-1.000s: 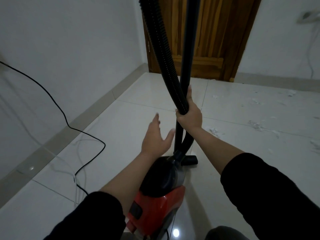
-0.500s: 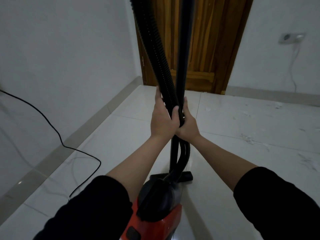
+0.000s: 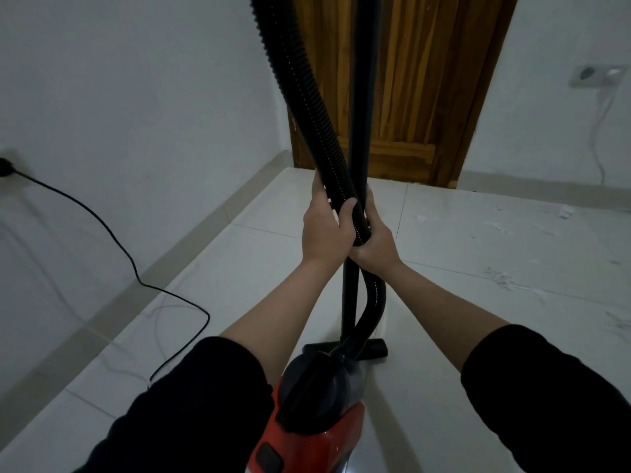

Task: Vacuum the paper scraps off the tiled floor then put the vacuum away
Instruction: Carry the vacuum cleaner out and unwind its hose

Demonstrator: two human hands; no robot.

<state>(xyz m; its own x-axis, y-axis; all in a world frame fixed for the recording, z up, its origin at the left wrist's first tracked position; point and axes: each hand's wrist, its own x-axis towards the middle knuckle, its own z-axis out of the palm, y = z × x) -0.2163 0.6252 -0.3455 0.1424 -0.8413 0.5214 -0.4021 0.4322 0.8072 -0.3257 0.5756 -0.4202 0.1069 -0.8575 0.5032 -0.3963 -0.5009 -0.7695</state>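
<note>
A red and black vacuum body (image 3: 317, 425) stands on the white tiled floor (image 3: 239, 285) right in front of me. Its black ribbed hose (image 3: 300, 97) and straight black wand (image 3: 362, 97) rise side by side out of the top of the view. My left hand (image 3: 326, 230) grips the ribbed hose, thumb wrapped across it. My right hand (image 3: 375, 237) grips the hose and wand just beside it. The flat floor nozzle (image 3: 375, 348) rests on the tiles beyond the body. Paper scraps (image 3: 502, 278) lie scattered over the tiles to the right.
A black power cord (image 3: 136, 278) runs from a wall plug at the far left down across the floor toward the vacuum. A wooden door (image 3: 420, 90) stands ahead. A wall socket (image 3: 597, 76) with a white cable sits on the right wall.
My left hand, open in the air a second ago, has closed round the ribbed hose next to my right hand. The view has tilted up slightly.
</note>
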